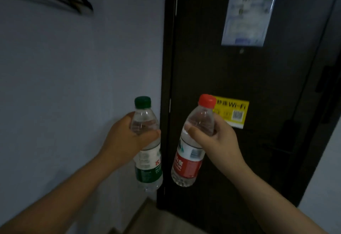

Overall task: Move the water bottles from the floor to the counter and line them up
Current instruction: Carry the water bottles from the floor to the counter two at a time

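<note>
My left hand (127, 137) grips a clear water bottle with a green cap and green label (147, 163) around its upper body, holding it nearly upright in the air. My right hand (217, 141) grips a second clear bottle with a red cap and red label (190, 152) just below its shoulder; this one tilts with its cap to the right. Both bottles hang side by side in front of me, a small gap between them. No counter is in view.
A dark door (239, 78) stands straight ahead with a blue notice (249, 10) and a yellow Wi-Fi sticker (234, 112) on it. A pale wall (73, 86) fills the left side. A strip of floor (156, 219) shows below.
</note>
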Demonstrator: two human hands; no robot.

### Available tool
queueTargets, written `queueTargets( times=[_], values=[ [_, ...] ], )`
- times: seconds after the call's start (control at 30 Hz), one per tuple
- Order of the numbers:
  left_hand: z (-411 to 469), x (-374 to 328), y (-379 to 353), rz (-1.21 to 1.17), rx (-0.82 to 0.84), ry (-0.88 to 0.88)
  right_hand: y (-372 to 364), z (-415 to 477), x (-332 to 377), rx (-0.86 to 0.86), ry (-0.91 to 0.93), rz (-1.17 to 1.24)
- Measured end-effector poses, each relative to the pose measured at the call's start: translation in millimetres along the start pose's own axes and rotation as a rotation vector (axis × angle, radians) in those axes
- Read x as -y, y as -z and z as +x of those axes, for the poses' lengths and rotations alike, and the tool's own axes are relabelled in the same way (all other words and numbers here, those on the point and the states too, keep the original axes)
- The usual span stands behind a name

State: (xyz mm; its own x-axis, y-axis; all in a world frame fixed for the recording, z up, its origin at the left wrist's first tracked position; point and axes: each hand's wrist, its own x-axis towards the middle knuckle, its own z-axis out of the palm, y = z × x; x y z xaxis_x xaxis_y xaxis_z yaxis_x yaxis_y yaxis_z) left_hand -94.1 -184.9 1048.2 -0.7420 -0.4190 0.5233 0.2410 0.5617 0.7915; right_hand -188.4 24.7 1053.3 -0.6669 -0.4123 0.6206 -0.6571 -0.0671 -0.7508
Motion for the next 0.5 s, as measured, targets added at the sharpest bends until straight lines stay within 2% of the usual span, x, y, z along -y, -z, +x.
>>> queueTargets(
  times=[0.2, 0.5],
  values=[
    [24.5, -115.4, 32.6, 0.053, -0.079, -0.1, 40.2, 51.9, 101.4, -0.013, 0.168, -0.031],
    [14.5, -186.2, 63.7, 0.076, -0.119, -0.182, 31.6, 73.9, 166.7, 0.049, 0.265, 0.077]
  ],
)
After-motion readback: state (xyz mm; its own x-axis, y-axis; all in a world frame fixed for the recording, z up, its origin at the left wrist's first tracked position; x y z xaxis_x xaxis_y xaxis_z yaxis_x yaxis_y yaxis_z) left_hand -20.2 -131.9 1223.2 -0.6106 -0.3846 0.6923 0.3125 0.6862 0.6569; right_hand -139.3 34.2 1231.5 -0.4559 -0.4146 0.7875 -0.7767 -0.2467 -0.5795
